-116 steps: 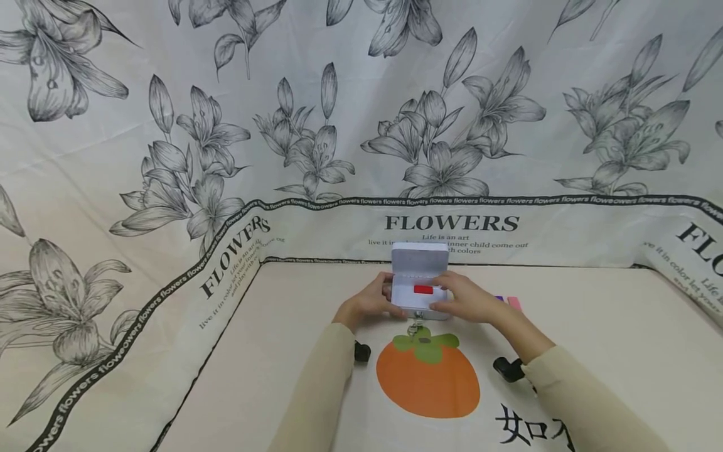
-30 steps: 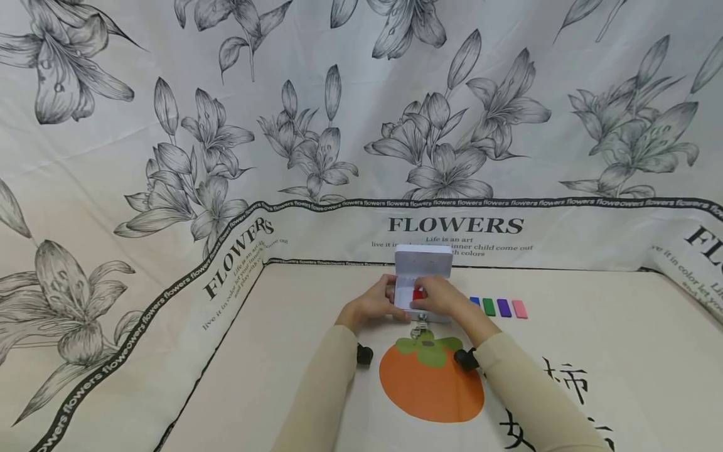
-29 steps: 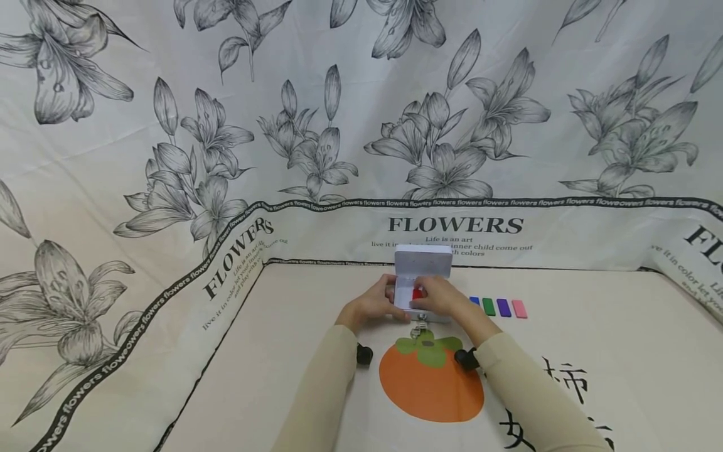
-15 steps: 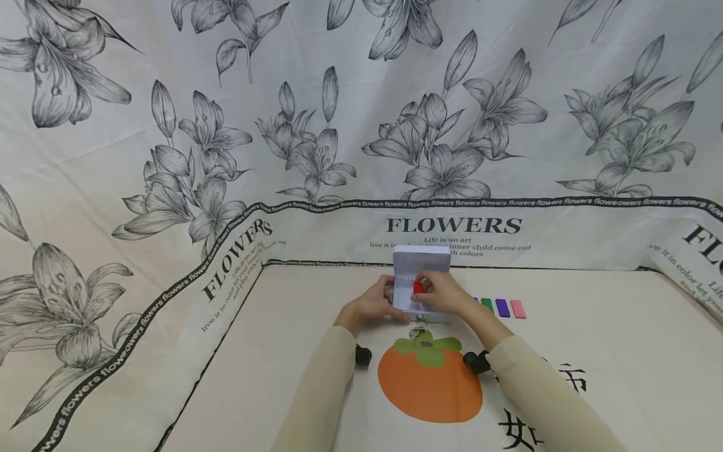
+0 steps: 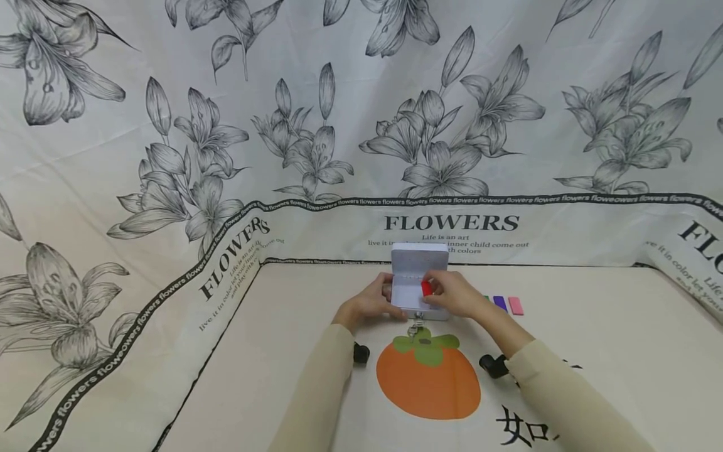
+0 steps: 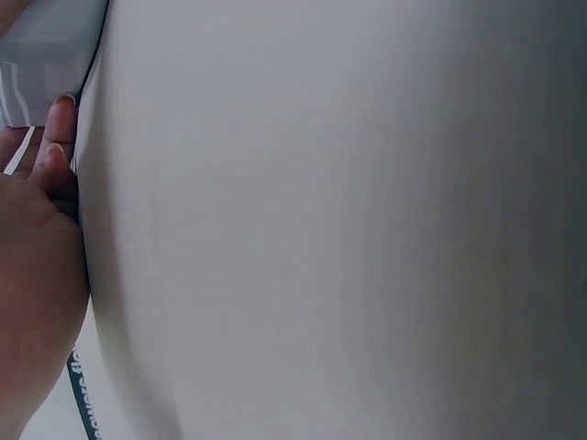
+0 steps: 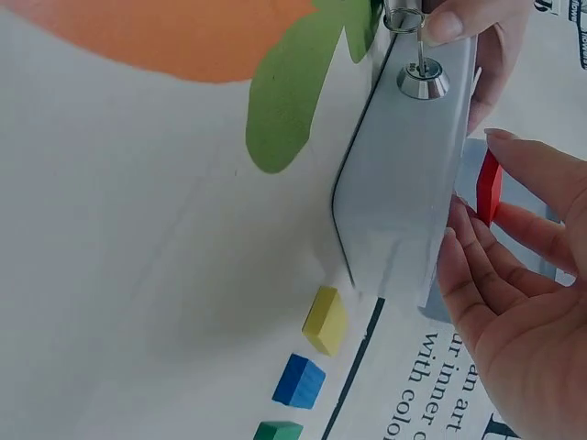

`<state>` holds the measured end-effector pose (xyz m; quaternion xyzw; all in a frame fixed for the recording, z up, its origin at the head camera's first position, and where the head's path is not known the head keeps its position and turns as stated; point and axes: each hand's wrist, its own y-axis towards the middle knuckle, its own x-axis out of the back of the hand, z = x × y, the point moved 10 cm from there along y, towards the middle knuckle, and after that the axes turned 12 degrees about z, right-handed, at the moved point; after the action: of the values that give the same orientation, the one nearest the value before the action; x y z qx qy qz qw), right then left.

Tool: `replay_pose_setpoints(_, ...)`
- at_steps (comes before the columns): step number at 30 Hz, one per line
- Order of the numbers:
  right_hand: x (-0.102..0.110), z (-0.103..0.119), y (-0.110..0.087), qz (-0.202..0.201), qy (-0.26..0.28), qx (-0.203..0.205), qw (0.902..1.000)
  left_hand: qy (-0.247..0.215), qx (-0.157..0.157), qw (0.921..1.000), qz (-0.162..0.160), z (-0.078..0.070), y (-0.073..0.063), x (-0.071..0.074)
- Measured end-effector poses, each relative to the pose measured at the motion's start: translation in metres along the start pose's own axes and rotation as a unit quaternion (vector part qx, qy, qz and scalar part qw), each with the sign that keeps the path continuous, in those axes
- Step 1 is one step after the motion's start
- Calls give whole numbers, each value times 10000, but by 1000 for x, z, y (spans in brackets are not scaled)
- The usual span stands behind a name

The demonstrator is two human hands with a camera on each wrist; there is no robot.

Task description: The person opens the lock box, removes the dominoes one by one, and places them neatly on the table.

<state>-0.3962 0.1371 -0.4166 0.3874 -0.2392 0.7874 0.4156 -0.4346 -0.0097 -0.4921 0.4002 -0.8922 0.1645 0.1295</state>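
Note:
A small white metal lockbox stands with its lid raised at the back of the table. My left hand grips its left side, thumb at the front corner; in the left wrist view only part of that hand and a box corner show. Between the thumb and forefinger of my right hand is a red block, pinched over the right half of the box. The right wrist view shows this red block tilted, the other fingers touching the box's rim. A key sits in the front lock.
Right of the box lie a yellow block, a blue block, a green block, a purple block and a pink block in a row. The tablecloth carries an orange persimmon print. Flowered cloth hangs behind.
The red block lay flat in the box earlier. My right hand reached in, took hold of it, and has raised it and drawn it rightward. My left hand stays on the box.

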Motion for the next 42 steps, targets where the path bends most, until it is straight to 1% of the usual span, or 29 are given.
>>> replay_pose_setpoints(5, 0, -4, -8, 25, -56, -32, 10000, -36, 23, 10000, 50, 4, 2, -2)
replay_pose_setpoints(8, 2, -4, -12, 9, -141, 26, 9999, -82, 4, 9999, 82, 5, 4, -3)
replay_pose_setpoints(13, 7, -5, -20, 13, -196, 109, 9997, -38, -52, 10000, 70, 3, 4, -2)
replay_pose_setpoints(17, 12, -3, -27, 16, -224, 179, 9996, -4, -38, 10000, 47, 2, 4, 0)
replay_pose_setpoints(25, 23, -6, -48, -152, -436, 231, 9987, 9, -136, 9999, 21, -2, 5, 1)
replay_pose_setpoints(29, 26, -13, -60, -108, -365, 90, 9992, -76, -162, 9998, 50, 0, 5, -1)
replay_pose_setpoints(33, 32, -23, -71, -76, -314, -137, 9994, -166, -183, 9996, 96, 0, 5, -4)
replay_pose_setpoints(37, 40, -34, -83, -139, -404, -333, 9985, -210, -152, 9996, 95, 1, 4, -4)
replay_pose_setpoints(42, 52, -50, -96, -256, -444, -559, 9971, -152, -119, 9998, 34, 0, 1, -1)
